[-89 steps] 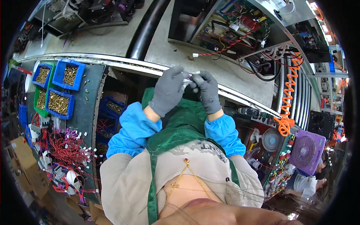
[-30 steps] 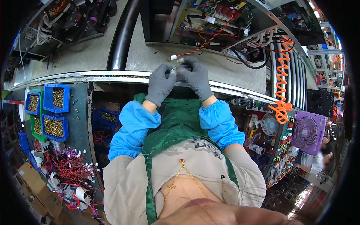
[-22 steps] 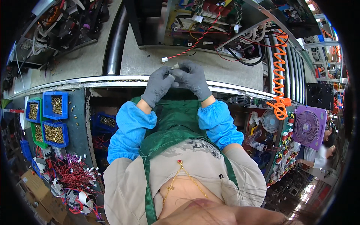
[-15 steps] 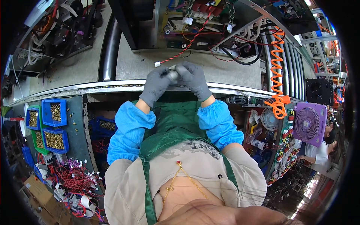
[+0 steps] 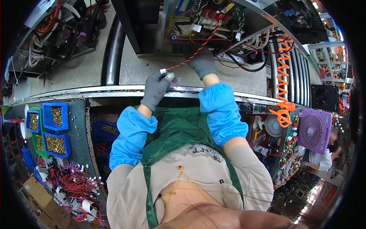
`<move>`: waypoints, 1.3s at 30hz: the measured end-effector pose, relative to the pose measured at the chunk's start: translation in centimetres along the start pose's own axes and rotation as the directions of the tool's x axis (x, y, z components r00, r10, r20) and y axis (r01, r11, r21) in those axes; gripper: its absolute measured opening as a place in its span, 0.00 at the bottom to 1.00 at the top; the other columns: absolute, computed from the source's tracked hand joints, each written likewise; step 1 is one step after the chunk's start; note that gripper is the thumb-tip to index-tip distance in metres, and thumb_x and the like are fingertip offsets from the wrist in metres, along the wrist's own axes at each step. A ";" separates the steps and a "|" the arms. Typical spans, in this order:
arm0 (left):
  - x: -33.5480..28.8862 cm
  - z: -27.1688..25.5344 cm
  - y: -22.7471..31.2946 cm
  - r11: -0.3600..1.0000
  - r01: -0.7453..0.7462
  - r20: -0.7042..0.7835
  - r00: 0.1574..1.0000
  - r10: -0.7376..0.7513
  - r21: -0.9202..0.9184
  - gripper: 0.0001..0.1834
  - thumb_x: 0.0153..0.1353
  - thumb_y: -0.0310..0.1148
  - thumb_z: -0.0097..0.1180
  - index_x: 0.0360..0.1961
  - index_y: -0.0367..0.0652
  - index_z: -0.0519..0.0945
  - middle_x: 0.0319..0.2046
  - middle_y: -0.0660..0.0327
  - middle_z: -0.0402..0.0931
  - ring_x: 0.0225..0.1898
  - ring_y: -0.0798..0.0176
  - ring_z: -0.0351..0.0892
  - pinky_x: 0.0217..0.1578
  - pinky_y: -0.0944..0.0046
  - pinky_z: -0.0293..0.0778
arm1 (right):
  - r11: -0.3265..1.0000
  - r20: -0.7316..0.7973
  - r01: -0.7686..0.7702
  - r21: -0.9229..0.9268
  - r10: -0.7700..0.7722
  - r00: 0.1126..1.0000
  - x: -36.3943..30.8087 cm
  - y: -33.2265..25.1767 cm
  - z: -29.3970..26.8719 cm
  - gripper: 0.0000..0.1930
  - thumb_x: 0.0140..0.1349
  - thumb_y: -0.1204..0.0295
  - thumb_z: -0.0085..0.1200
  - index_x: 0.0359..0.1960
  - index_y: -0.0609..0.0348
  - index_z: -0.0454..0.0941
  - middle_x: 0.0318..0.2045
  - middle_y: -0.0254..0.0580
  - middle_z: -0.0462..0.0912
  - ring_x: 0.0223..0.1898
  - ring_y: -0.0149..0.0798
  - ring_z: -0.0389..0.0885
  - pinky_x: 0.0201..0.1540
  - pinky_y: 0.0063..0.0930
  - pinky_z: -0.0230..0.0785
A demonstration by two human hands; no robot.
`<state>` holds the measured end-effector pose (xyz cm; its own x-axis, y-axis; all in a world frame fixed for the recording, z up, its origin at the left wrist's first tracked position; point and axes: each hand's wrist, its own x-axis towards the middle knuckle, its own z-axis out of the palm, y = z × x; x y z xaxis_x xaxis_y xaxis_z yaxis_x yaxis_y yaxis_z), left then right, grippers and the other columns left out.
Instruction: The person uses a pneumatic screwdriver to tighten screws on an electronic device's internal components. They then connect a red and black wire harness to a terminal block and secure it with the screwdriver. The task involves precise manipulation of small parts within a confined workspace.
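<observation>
Left hand, fingers nearly closed, pinches a small purple part near twelve o'clock, apparently leaving its end free; right hand, grip hidden, reaches toward one o'clock at the chassis.

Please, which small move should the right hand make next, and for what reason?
Perhaps ease the right hand slowly clear of the twisted red-black cable: the cable crosses it in this view and its fingertips are hidden, so a quick move might snag.

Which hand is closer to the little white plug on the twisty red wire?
Left. The left hand is close beside the white plug; the right hand is farther right, by the open metal case.
</observation>
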<state>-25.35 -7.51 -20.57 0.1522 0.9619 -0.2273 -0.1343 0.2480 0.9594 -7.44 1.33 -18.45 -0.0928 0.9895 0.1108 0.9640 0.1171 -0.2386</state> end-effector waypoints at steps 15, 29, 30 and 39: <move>0.2 -1.0 0.0 0.999 -0.046 -0.010 0.999 0.045 -0.007 0.14 0.59 0.34 0.57 0.42 0.36 0.78 0.29 0.61 0.80 0.26 0.74 0.75 0.28 0.73 0.72 | 0.995 0.530 0.093 0.033 -0.097 0.843 2.0 -0.8 -3.0 0.10 0.50 0.68 0.55 0.31 0.60 0.83 0.33 0.50 0.82 0.38 0.48 0.81 0.40 0.39 0.73; 0.5 -1.3 0.2 0.886 -0.300 0.125 0.954 0.273 0.355 0.11 0.52 0.33 0.62 0.34 0.36 0.80 0.27 0.56 0.77 0.31 0.62 0.78 0.32 0.65 0.73 | 0.980 0.002 0.177 0.092 -0.178 0.984 -6.0 -2.8 -2.7 0.09 0.54 0.67 0.51 0.35 0.56 0.74 0.32 0.46 0.79 0.32 0.52 0.78 0.34 0.43 0.71; 0.3 -1.2 0.7 0.846 -0.303 0.167 0.953 0.255 0.439 0.11 0.52 0.33 0.61 0.34 0.36 0.80 0.27 0.55 0.78 0.31 0.60 0.78 0.33 0.64 0.73 | 0.985 0.004 0.144 0.092 -0.145 0.989 -6.2 -3.5 -3.9 0.08 0.54 0.67 0.51 0.33 0.56 0.74 0.32 0.46 0.79 0.32 0.52 0.78 0.33 0.43 0.71; 0.2 0.1 1.0 0.951 -0.204 0.114 0.977 0.182 0.231 0.12 0.54 0.35 0.60 0.35 0.37 0.81 0.29 0.55 0.79 0.30 0.63 0.79 0.33 0.65 0.73 | 0.930 -0.009 0.278 0.240 -0.284 0.959 -7.2 -1.6 -3.5 0.13 0.58 0.67 0.51 0.44 0.53 0.79 0.42 0.46 0.80 0.39 0.48 0.80 0.40 0.35 0.72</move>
<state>-25.33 -7.06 -19.64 0.2354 0.9715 -0.0285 0.0672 0.0130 0.9977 -7.49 -6.24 -15.48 -0.3607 0.9146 0.1829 0.8110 0.4044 -0.4227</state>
